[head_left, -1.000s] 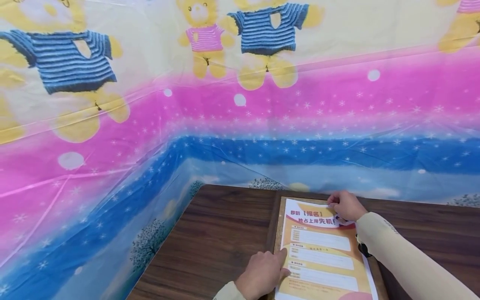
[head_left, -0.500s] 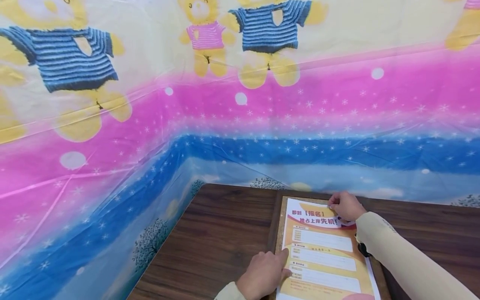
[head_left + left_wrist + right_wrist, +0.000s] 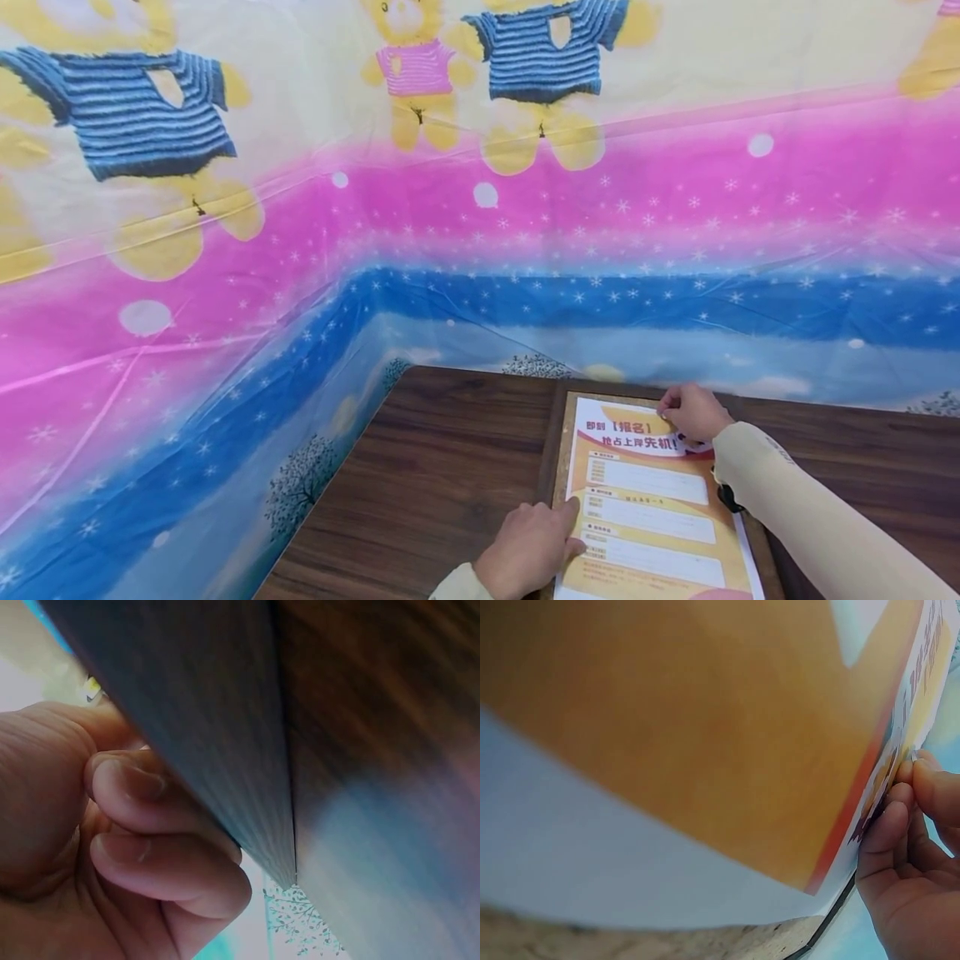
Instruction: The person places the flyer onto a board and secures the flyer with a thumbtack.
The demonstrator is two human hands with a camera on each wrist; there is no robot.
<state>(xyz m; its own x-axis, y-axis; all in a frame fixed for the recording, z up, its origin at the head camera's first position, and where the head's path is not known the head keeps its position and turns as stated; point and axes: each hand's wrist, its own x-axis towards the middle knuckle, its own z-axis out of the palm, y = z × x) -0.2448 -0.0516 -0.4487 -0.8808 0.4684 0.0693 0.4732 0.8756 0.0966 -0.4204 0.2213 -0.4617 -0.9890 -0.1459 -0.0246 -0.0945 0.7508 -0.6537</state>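
Note:
A printed sheet [image 3: 645, 483] in orange and white with red Chinese lettering lies over a speckled cork board [image 3: 564, 442]. My right hand [image 3: 693, 414] is at the sheet's top edge, right of the heading. In the right wrist view, its thumb and index finger pinch a small whitish piece [image 3: 913, 756], mostly hidden; its kind cannot be told. The other fingers curl against the paper. My left hand [image 3: 528, 546] rests at the sheet's left edge, index finger and thumb stretched onto the paper. Its other fingers are bent, as the left wrist view shows.
The dark wooden table [image 3: 420, 467] extends to both sides of the board. Behind and to the left hangs a printed cloth [image 3: 637, 200] with bears, snowflakes and trees. A dark band [image 3: 727, 498] is on the right wrist.
Both hands keep their places on the sheet. The head view has shifted very slightly; nothing else has visibly moved.

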